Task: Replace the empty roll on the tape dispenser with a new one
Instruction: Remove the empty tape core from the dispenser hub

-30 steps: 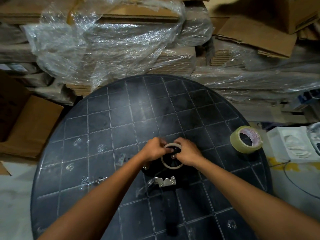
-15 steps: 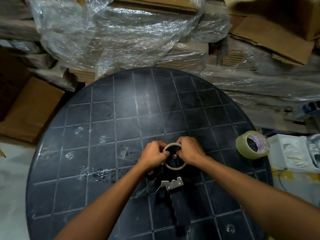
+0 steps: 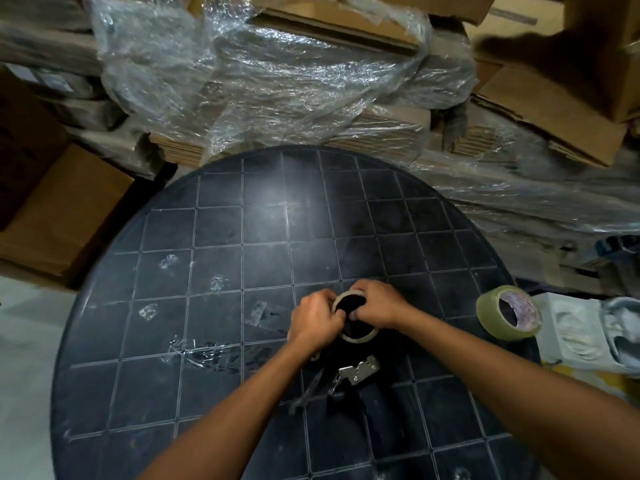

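Observation:
A black tape dispenser (image 3: 349, 386) with a toothed metal blade lies on the round dark table (image 3: 242, 258), its handle toward me. The empty cardboard roll (image 3: 358, 336) sits at the dispenser's hub. My left hand (image 3: 317, 323) grips the roll's left side and my right hand (image 3: 379, 304) grips its right and far side, fingertips meeting inside the ring. The hands hide most of the hub. A new roll of clear tape (image 3: 507, 313) stands tilted at the table's right edge, apart from both hands.
Stacks of flat cardboard under crumpled clear plastic wrap (image 3: 270, 81) crowd the far side of the table. A brown box (image 3: 59, 216) sits on the floor at left. White moulded packaging (image 3: 585, 337) lies to the right, beyond the new roll.
Both hands stay on the empty roll. The roll has tipped a little, with its far edge raised, and the fingers have closed further into its ring.

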A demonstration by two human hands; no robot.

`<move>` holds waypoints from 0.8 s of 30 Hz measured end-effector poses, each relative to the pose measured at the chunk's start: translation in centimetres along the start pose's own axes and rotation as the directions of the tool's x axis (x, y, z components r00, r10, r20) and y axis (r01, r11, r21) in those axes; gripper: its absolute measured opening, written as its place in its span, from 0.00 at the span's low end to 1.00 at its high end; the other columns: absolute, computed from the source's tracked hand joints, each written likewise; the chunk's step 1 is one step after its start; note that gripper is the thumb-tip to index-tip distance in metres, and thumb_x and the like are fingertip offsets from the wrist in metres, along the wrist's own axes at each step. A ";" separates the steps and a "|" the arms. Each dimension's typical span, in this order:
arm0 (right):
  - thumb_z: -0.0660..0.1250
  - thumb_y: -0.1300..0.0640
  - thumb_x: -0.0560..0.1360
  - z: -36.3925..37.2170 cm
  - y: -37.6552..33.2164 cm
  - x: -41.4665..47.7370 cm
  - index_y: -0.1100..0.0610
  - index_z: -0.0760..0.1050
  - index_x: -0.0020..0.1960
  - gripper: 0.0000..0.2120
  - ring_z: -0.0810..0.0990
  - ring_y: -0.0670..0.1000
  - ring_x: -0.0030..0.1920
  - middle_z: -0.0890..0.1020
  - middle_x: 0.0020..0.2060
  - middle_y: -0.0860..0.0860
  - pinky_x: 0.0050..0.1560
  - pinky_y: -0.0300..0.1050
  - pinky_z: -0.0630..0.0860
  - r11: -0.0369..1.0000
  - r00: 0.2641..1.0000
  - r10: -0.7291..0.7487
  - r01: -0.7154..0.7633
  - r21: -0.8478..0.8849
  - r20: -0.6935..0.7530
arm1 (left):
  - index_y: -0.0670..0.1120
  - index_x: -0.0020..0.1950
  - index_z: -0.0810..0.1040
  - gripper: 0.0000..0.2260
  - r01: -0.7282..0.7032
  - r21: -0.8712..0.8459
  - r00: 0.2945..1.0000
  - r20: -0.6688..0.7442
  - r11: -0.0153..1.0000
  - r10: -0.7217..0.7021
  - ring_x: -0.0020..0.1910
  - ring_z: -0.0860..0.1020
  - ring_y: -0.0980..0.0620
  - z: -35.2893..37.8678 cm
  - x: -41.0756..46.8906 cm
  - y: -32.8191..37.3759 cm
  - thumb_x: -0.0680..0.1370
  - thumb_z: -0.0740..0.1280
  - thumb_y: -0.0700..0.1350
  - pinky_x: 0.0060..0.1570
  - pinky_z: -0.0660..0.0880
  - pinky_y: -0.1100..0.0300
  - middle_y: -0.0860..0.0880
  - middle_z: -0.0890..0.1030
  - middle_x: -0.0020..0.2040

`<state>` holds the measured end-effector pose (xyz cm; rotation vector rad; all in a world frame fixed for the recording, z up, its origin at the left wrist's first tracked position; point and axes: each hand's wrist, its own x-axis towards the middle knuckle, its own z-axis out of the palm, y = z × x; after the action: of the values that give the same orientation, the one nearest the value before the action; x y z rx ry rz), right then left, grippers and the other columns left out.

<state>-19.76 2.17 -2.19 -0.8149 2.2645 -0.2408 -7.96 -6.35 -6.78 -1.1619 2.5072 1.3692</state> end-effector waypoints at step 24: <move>0.77 0.56 0.66 1.8 -0.1 0.0 0.50 0.77 0.61 0.24 0.81 0.56 0.56 0.81 0.56 0.55 0.56 0.49 0.78 0.988 0.997 -0.072 0.068 -0.140 -0.020 | 0.51 0.74 0.65 0.46 -0.146 -0.266 0.931 0.289 0.953 0.223 0.64 0.73 0.54 -0.1 -1.5 -6.3 0.59 0.80 0.54 0.67 0.69 0.57 0.50 0.76 0.65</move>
<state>-18.48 2.18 -3.47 -0.9697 2.2982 -0.1269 -2.83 -7.56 -10.62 -0.6708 2.3156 1.7865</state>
